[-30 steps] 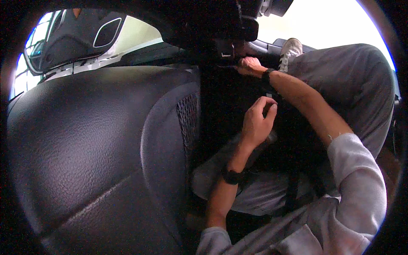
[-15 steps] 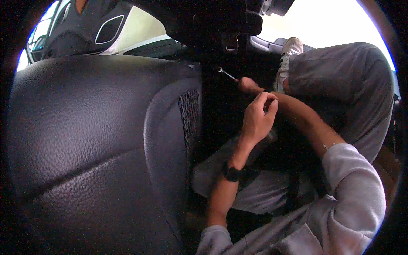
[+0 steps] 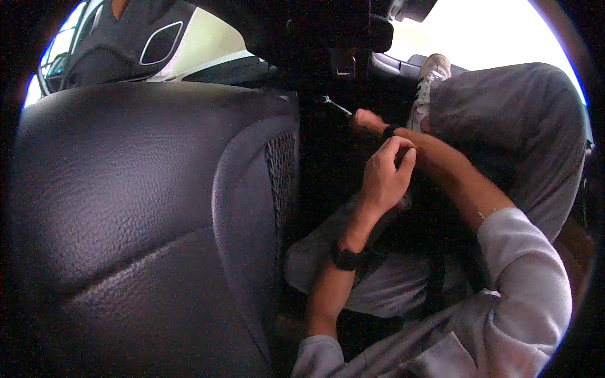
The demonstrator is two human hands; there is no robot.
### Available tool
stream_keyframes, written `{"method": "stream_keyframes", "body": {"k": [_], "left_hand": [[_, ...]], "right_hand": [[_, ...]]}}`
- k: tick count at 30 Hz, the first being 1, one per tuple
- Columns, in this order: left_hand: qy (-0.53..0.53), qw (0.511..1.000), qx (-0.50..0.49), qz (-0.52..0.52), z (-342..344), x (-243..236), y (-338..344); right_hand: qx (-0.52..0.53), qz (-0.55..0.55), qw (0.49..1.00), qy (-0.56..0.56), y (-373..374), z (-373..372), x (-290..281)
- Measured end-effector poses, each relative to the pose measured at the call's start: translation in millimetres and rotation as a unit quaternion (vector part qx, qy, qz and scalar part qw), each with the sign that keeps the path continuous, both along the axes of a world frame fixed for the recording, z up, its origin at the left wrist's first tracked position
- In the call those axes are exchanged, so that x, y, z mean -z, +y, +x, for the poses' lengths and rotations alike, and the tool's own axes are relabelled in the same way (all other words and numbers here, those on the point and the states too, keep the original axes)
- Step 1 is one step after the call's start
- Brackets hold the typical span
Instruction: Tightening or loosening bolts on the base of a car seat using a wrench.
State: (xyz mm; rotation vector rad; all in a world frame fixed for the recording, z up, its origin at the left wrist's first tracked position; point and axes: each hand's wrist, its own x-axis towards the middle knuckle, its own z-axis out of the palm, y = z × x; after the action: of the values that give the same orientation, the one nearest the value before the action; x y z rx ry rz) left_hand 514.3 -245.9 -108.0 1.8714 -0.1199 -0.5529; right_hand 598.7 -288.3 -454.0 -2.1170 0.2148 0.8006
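Note:
My right hand is closed on a silver wrench, which points up and left over the dark footwell, below a metal bracket under the black dashboard. My left hand is nearer, its fingers curled towards the thumb just in front of my right forearm; what they hold, if anything, is too hidden to make out. Both wrists carry black bands.
A black leather seat fills the left side, with a mesh pocket on its flank. My bent right leg and white shoe are on the right. A door panel stands open at upper left.
My right hand first drew back from under the dashboard, bringing the wrench into clearer view, then rose slightly. My left hand has shifted very slightly right.

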Motion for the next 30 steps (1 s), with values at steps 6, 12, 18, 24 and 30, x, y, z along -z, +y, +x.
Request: {"method": "stream_keyframes", "body": {"k": [6,12,18,24,30], "left_hand": [[-0.021,0.999,-0.019,0.044,3.8,-1.8,29.7],[-0.025,1.0,-0.008,0.003,-1.1,8.2,11.6],[-0.033,0.999,-0.006,0.015,0.5,1.3,15.0],[-0.02,1.0,-0.013,-0.001,1.0,-0.8,12.6],[-0.006,1.0,-0.008,0.008,1.8,-8.9,19.7]], "right_hand": [[-0.089,-0.163,0.958,-0.217,16.8,55.3,-62.4],[-0.209,-0.271,0.901,-0.267,-31.8,73.6,-59.3],[-0.076,-0.072,0.994,0.025,-13.1,49.3,-96.4],[-0.123,-0.091,0.988,-0.027,-16.0,27.1,-107.0],[-0.027,-0.019,0.999,-0.039,-10.2,23.9,-88.1]]}}
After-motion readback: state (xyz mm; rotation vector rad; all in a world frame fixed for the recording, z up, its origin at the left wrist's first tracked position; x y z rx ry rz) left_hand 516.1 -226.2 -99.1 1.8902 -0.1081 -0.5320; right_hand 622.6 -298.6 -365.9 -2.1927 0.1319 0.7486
